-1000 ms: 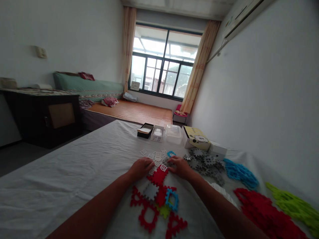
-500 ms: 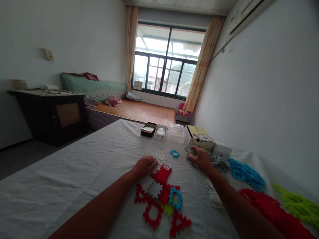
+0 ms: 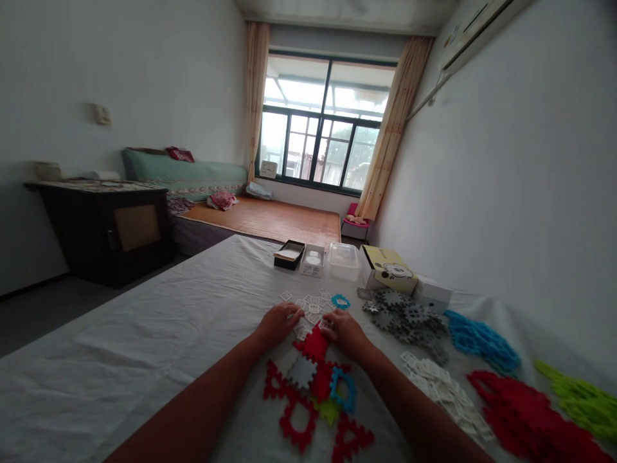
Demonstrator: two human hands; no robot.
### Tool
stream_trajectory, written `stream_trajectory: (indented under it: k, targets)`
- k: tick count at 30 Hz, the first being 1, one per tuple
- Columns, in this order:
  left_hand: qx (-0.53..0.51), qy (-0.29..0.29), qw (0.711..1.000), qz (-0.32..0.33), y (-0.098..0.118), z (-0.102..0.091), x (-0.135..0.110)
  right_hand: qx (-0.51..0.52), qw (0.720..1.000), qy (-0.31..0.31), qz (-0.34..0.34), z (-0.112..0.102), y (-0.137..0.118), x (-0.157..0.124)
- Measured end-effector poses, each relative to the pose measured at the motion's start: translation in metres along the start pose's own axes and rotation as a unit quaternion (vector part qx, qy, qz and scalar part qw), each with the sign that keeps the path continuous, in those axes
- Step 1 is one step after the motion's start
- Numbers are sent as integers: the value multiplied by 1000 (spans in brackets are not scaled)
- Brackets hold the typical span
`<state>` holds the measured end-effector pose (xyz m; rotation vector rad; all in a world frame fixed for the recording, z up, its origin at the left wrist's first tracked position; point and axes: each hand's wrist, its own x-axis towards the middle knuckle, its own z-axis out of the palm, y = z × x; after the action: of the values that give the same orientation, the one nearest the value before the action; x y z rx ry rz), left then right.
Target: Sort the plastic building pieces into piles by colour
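Note:
My left hand (image 3: 279,323) rests on the sheet at the left of a scatter of small white lattice pieces (image 3: 312,307), its fingers drawn together; whatever they hold is hidden. Opposite it, my right hand (image 3: 346,333) has its fingertips closed at a white lattice piece (image 3: 324,324) by the top of a red toothed plate (image 3: 315,344). Below lie a grey toothed plate (image 3: 303,374), a blue toothed frame (image 3: 342,389), a yellow-green piece (image 3: 328,411) and red toothed frames (image 3: 297,421). A blue ring piece (image 3: 340,301) lies just beyond my right hand.
To the right are piles of grey pieces (image 3: 405,321), blue pieces (image 3: 482,341), white pieces (image 3: 443,392), red pieces (image 3: 525,411) and yellow-green pieces (image 3: 585,402). A black box (image 3: 289,255), white box (image 3: 312,260), clear tub (image 3: 344,260) and yellow box (image 3: 389,269) stand behind.
My right hand has come from the grey pile leftward to the white lattice piece at the red plate. My left hand stays nearly in place. The view has shifted slightly.

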<state>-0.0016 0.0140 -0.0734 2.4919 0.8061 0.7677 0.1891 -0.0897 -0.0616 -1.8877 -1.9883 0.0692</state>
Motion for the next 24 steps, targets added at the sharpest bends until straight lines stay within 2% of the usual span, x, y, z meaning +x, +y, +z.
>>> stream_trajectory:
  k: [4,7,10,14,17,20,22,24]
  targets:
    - [7,-6,1000,-11,1,0,2,95,994,40,32,7,1,0]
    - [9,-13,1000,-6,1,0,4,140,986,69,52,-3,0,-5]
    - [6,-16,1000,5,-1,0,4,161,984,54,60,-33,15,-23]
    - [-5,-18,1000,12,-3,1,4,156,983,20,94,-85,65,-68]
    - [-12,-21,1000,-4,-2,2,5,94,988,-6,119,-105,97,-98]
    - [-9,-20,1000,-17,-1,4,5,44,990,31,126,-102,98,-104]
    - [-2,-13,1000,-13,-1,4,4,49,992,50,107,-90,81,-93]
    - [5,2,1000,-11,-1,4,3,49,997,44,50,-75,59,-73]
